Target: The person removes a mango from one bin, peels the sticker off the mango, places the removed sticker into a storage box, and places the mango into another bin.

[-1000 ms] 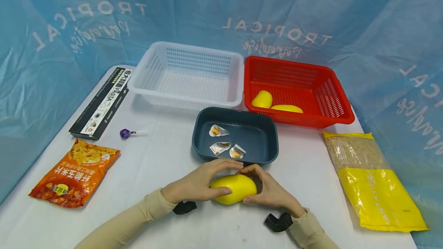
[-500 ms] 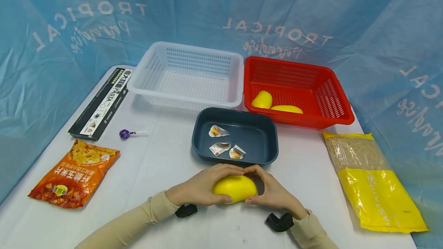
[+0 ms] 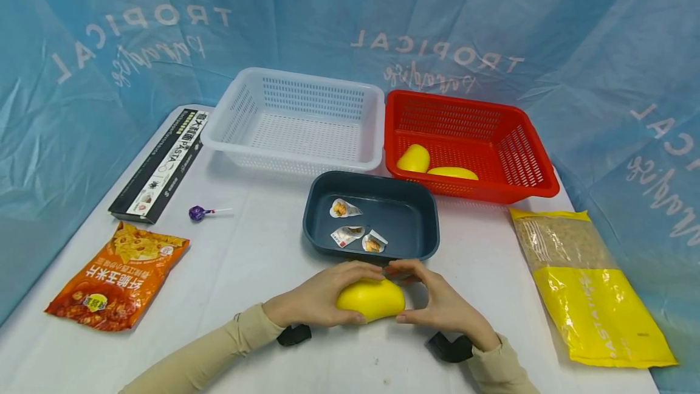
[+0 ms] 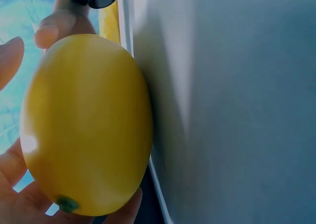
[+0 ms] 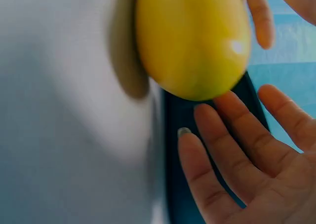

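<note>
A yellow mango (image 3: 372, 300) lies between my two hands, just in front of the dark blue tray (image 3: 404, 224). My left hand (image 3: 313, 298) holds its left end, thumb on the near side and fingers over the far side. In the left wrist view a green stem spot shows on the mango (image 4: 89, 125), close to the fingers. My right hand (image 3: 445, 306) arches around the other end, its thumb and fingers spread. The right wrist view has loosely bent fingers (image 5: 237, 155) by the tip of the mango (image 5: 192, 41); whether one touches is unclear.
Several small food stickers lie in the blue tray. Behind stand a white basket (image 3: 246, 149) and a red basket (image 3: 470, 188) holding two mangoes (image 3: 414, 158). Leftward are a pasta box (image 3: 161, 166), a lollipop (image 3: 198, 213) and an orange snack bag (image 3: 117, 275); rightward, a yellow pasta bag (image 3: 596, 290).
Both hands shifted slightly right and nearer with the mango at first. Since then my right hand has drawn a little to the right, widening its gap from the mango. My left hand keeps its hold.
</note>
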`<state>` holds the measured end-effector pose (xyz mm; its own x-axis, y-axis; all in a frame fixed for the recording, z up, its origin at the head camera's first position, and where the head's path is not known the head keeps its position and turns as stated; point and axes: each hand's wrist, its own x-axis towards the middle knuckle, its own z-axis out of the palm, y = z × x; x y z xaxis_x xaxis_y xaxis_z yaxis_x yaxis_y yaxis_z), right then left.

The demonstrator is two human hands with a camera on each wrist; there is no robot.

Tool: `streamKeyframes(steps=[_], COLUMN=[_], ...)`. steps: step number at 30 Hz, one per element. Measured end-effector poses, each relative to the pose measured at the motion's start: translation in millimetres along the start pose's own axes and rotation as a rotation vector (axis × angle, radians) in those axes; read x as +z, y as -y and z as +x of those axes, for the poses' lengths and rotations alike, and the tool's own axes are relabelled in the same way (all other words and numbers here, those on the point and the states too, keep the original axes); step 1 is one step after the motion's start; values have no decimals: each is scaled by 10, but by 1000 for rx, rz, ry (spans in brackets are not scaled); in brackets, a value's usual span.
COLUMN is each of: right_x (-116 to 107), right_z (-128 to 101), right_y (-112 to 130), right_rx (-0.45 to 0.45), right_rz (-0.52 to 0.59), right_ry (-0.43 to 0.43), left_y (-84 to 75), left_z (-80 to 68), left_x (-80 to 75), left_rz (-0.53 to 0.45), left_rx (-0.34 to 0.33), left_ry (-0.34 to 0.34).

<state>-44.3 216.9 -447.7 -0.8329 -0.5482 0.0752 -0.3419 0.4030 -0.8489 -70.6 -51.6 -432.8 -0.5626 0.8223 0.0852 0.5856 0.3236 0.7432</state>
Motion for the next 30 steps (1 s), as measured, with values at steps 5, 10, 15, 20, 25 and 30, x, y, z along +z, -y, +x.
streamKeyframes(steps=[5, 10, 15, 20, 25, 30], right_x=[-47, -83, -117, -141, -177, -286], right_z=[-20, -42, -68, -70, -69, -42], right_y=[41, 69, 103, 128, 163, 218], right_rx=[-2, -64, -89, -113, -113, -126], right_rz=[-18, -25, -29, -46, -49, -72], right_ry=[18, 7, -11, -28, -41, -73], left_y=[2, 7, 4, 6, 6, 13], left_z=[2, 5, -3, -15, -5, 13], left_x=[-11, -7, 6, 23, 45, 64], left_rz=[-8, -7, -9, 14, 23, 27], left_rx=[-14, -22, -26, -26, -28, -28], left_ry=[20, 36, 50, 46, 52, 61])
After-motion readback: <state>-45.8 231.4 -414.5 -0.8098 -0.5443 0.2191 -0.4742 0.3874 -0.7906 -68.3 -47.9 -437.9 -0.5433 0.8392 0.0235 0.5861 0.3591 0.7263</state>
